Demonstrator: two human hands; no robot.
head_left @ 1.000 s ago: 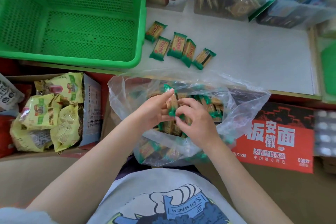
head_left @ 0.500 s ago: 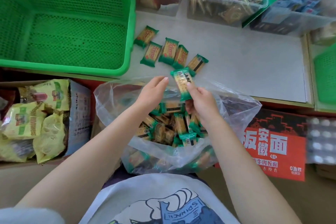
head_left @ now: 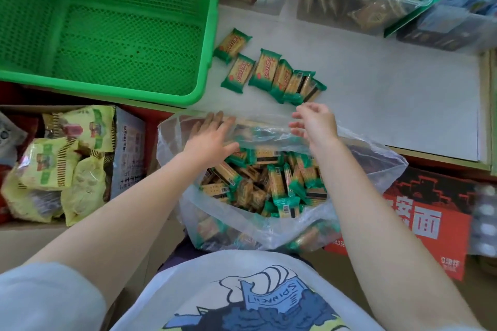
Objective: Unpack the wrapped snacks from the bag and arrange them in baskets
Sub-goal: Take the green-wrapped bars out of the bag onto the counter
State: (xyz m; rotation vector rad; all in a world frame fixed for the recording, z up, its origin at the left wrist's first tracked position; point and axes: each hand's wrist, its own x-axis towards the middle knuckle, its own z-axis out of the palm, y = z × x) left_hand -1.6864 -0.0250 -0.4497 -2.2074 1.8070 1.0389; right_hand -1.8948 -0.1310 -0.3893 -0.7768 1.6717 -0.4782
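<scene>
While both grips point(head_left: 212, 137) point(head_left: 314, 122) empty, fingers apart: 6 snacks point(head_left: 265, 68) on grey-white shelf point(head_left: 390, 94).

Left hand point(head_left: 211, 140): your fingers are straight, spread, palm down, reaching forward.
Right hand point(head_left: 316, 122): yours is raised, fingers loosely curled, holding nothing.

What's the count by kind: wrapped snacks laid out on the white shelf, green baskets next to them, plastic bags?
Wrapped snacks on the white shelf: 6
Green basket: 1
Plastic bag: 1
Total: 8
</scene>
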